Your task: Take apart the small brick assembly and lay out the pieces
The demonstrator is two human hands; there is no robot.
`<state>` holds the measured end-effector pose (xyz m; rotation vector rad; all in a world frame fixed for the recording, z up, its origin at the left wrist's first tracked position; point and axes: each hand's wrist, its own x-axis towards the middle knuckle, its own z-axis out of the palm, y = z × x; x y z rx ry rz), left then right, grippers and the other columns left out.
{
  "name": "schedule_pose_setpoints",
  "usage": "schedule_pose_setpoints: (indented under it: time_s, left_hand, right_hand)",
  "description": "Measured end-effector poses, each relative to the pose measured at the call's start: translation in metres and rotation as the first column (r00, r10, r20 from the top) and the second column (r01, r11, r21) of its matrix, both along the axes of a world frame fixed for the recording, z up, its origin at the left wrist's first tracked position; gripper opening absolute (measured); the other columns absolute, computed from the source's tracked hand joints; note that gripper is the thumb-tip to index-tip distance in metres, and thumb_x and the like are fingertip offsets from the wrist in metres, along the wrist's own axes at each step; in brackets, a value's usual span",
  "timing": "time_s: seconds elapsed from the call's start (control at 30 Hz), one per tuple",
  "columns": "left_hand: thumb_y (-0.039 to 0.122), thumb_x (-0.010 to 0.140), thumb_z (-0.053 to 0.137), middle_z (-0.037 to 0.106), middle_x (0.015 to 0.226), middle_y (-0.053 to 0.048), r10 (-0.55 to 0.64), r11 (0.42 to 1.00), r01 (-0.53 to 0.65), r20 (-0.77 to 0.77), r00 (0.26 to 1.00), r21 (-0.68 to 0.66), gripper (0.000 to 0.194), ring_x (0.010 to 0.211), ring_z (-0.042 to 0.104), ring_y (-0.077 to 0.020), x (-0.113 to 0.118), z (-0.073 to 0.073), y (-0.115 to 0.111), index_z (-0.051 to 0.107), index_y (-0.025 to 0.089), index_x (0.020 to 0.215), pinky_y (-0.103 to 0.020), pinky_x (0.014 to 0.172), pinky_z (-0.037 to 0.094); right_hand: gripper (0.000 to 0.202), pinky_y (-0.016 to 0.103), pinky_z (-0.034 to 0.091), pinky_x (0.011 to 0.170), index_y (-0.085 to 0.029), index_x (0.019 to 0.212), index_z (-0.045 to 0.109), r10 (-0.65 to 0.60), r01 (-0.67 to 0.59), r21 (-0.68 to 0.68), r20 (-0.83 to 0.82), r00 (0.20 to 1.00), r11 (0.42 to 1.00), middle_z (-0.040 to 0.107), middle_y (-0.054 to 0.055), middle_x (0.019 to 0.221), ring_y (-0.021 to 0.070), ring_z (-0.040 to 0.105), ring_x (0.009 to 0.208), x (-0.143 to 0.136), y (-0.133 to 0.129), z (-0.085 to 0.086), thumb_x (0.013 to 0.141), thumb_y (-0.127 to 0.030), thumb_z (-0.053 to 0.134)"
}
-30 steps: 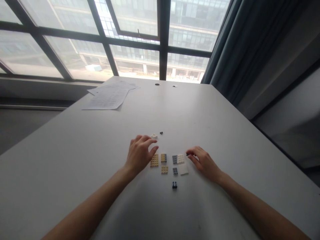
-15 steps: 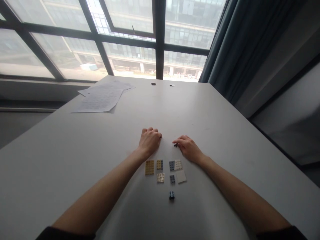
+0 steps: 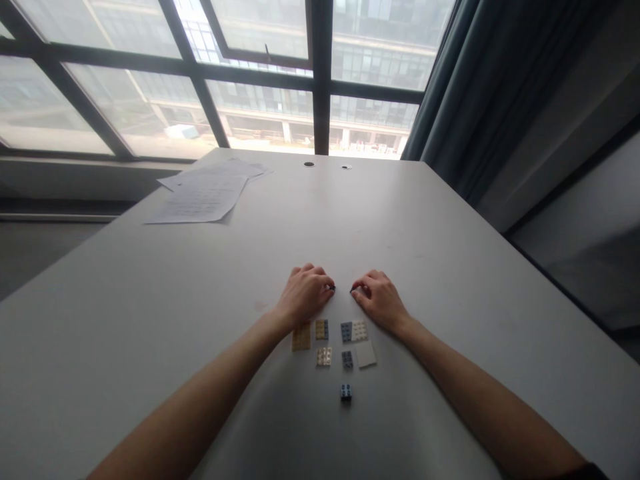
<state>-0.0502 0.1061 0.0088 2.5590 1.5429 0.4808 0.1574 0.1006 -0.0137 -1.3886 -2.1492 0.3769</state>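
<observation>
My left hand (image 3: 309, 291) pinches a small dark piece (image 3: 332, 287) at its fingertips, just above the tan plate (image 3: 301, 337). Across a narrow gap, my right hand (image 3: 379, 296) pinches another small dark piece (image 3: 353, 289). Nearer to me lie a yellow and blue-grey piece (image 3: 322, 329), a shiny beige studded piece (image 3: 324, 357), a blue-grey plate (image 3: 347, 331) touching a white studded plate (image 3: 360, 330), a dark grey plate (image 3: 347, 360) and a smooth white tile (image 3: 366, 355). Nearest me is a dark blue brick (image 3: 346, 392).
The white table (image 3: 280, 227) reaches to the windows. Printed papers (image 3: 205, 197) lie at its far left. Two round inserts sit near the far edge, one dark (image 3: 309, 164), one pale (image 3: 346, 167). A dark curtain (image 3: 480, 87) hangs at the right.
My left hand has moved right and slightly nearer, and a dark piece now shows at its fingertips. My right fingers have closed more tightly around their piece. The view has shifted slightly.
</observation>
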Motion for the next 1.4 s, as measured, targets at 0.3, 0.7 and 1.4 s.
schedule_pose_setpoints:
  time_s: [0.3,0.7,1.4]
  left_hand:
    - [0.03,0.078,0.068,0.069,0.087,-0.003,-0.075,0.997,0.074,-0.006,0.997,-0.027,0.007,0.089,0.056,-0.0232,0.006,0.006,-0.016,0.073,0.026,0.082,-0.039,0.082,0.038]
    - [0.031,0.076,0.071,0.068,0.084,-0.002,-0.135,0.99,0.135,-0.02,0.991,-0.033,0.005,0.086,0.057,-0.022,0.004,0.01,-0.024,0.073,0.028,0.081,-0.037,0.08,0.036]
    - [0.03,0.085,0.06,0.068,0.087,-0.003,0.082,0.996,-0.085,0.16,0.984,0.012,0.013,0.086,0.056,-0.0205,-0.06,0.022,-0.044,0.071,0.023,0.086,-0.035,0.082,0.041]
  right_hand:
    - [0.015,0.037,0.04,0.09,-0.026,0.095,0.072,0.189,-0.19,-0.036,-0.01,0.982,0.981,0.064,0.003,0.094,0.0204,0.053,0.095,-0.002,-0.007,0.004,0.083,-0.021,0.065]
    - [0.014,0.036,0.04,0.09,-0.028,0.092,0.073,0.309,-0.309,-0.026,-0.011,0.951,0.951,0.066,0.002,0.093,0.019,0.056,0.094,-0.003,-0.01,0.005,0.08,-0.021,0.069]
    - [0.025,0.034,0.043,0.088,-0.024,0.099,0.071,0.281,-0.296,-0.089,-0.144,0.949,0.951,0.066,0.004,0.097,0.0196,0.056,0.096,-0.008,-0.009,0.006,0.076,-0.018,0.071]
